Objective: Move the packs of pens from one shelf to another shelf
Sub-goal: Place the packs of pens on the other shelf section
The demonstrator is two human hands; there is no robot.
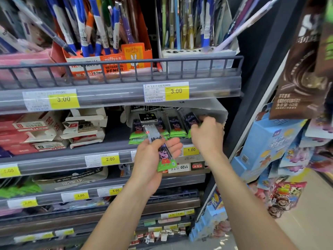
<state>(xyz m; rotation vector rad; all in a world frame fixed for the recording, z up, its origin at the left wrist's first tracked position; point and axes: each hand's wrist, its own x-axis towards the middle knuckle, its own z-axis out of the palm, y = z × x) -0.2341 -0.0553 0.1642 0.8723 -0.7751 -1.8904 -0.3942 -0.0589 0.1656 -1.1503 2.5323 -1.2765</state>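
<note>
My left hand [153,156] holds a long pack of pens [158,145] with a cartoon pig on a green bottom, tilted, just in front of the second shelf. Several similar packs [175,126] stand in a grey cardboard box [219,110] on that shelf [115,144]. My right hand [207,134] reaches into the right side of the box, its fingers curled over the rightmost packs; whether it grips one is hidden.
The shelf above carries an orange box of mechanical pencils [111,64] and a white pen stand [198,51] behind a rail. White and red boxes [79,127] lie left of the packs. Snack bags [302,69] hang on the right.
</note>
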